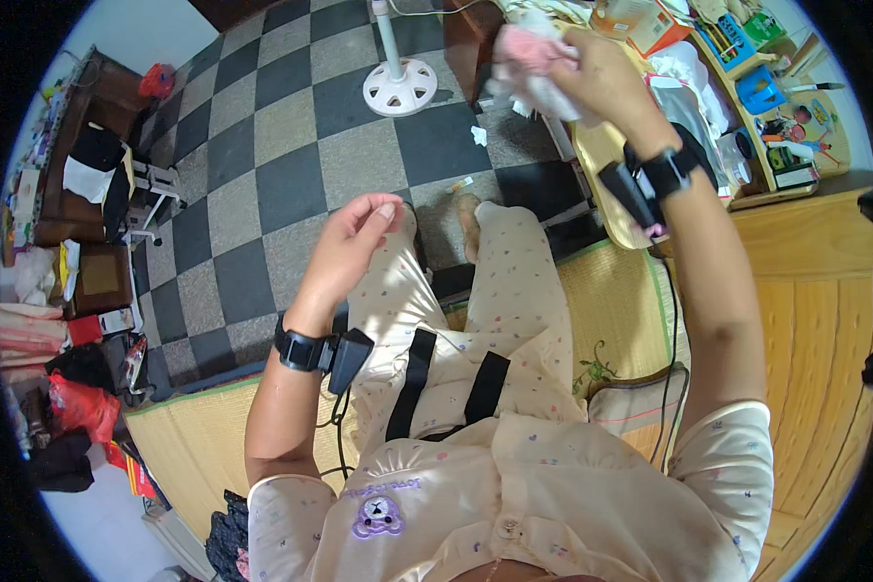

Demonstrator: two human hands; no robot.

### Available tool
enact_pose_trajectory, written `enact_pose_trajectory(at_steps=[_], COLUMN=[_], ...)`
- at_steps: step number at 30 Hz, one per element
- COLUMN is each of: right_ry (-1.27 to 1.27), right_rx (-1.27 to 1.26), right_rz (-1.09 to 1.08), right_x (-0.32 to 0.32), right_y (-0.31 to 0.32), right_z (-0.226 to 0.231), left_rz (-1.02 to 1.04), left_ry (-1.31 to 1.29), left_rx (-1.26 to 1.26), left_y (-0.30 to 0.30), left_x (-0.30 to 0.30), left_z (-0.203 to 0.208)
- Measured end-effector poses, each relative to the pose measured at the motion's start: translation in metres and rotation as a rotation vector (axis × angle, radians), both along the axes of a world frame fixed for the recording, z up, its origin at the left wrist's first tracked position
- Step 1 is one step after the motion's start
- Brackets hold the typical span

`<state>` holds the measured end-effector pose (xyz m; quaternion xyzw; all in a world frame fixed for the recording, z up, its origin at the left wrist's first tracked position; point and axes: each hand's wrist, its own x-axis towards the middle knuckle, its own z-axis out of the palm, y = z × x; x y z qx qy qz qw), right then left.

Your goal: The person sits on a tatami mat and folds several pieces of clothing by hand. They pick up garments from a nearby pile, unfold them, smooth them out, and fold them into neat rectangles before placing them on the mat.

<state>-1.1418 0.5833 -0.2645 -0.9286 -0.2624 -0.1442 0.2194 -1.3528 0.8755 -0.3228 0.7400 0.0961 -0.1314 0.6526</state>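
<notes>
My right hand [601, 82] is raised at the upper right, over the edge of a yellow table [599, 165]. Its fingers are closed round a crumpled pink and white cloth [532, 60], which is smeared by motion. In front of my lap, above the left thigh, my left hand [357, 238] hovers with its thumb laid against curled fingers. Nothing shows between them. Both wrists wear black straps with dark box-shaped devices.
An orange and white box [640, 24] stands on the table, beside a wooden shelf [747, 73] of small goods. A white round stand base [400, 87] rests on the checkered floor [291, 136], with a white scrap [479, 136] nearby. Under me lies a straw mat [189, 441].
</notes>
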Motion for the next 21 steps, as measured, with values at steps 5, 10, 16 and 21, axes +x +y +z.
enact_pose_trajectory(at_steps=[5,10,16,21], right_ry=[-0.179,-0.035,0.08,0.043], right_rx=[0.241,0.353,0.492,0.533], right_rz=[0.412,0.441,0.21,0.439], right_x=[-0.118,-0.138,-0.112,-0.153], right_y=[0.068,0.09,0.05,0.07], right_z=[-0.009,-0.037,-0.037,-0.02], left_rz=[-0.295,-0.433,-0.184,0.237], left_ry=[-0.589,-0.809,-0.755,-0.089], left_rx=[1.119,0.926,0.553,-0.877], left_y=[-0.023,-0.066,-0.064,-0.051], left_x=[0.041,0.039,0.003,0.011], left_z=[-0.019,-0.013,0.018,0.002])
